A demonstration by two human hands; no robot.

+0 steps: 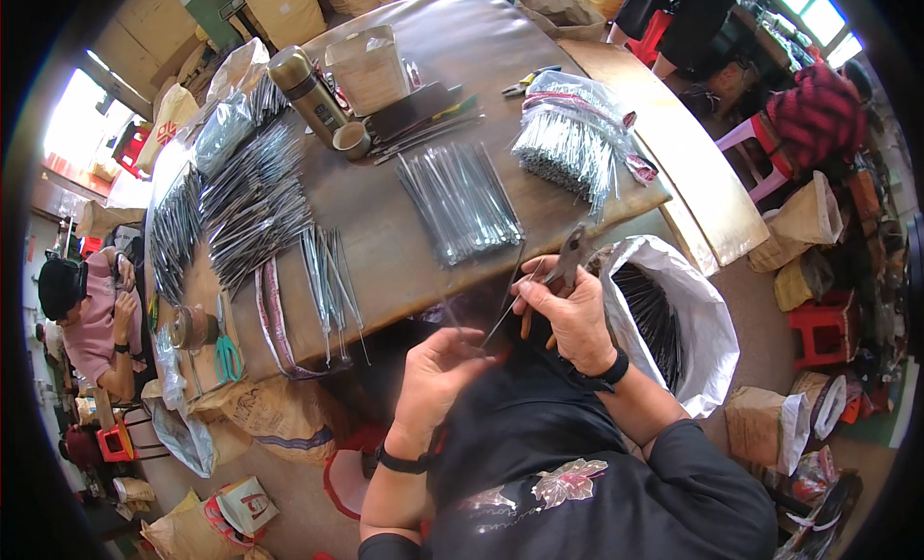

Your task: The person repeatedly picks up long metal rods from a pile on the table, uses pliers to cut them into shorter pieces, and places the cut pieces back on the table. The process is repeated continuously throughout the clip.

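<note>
My right hand (576, 318) grips a pair of pliers (572, 252), jaws upward, the handle ends showing below the fingers. Its thumb and forefinger also pinch near a thin metal rod (501, 318). The rod's lower end meets the fingertips of my left hand (438, 372), closed in a pinch and slightly blurred. Just beyond both hands, a neat row of metal rods (460, 204) lies near the table edge. Right of it is a plastic-wrapped bundle of rods (568, 146). A smaller group of loose rods (327, 281) sticks out over the edge to the left.
Large rod piles (252, 209) cover the table's left side, near teal scissors (227, 358). A thermos (306, 90), a cup (352, 140) and a box (368, 71) stand farther back. At my right is an open white sack (717, 343) of dark rods. A co-worker (96, 319) is at left.
</note>
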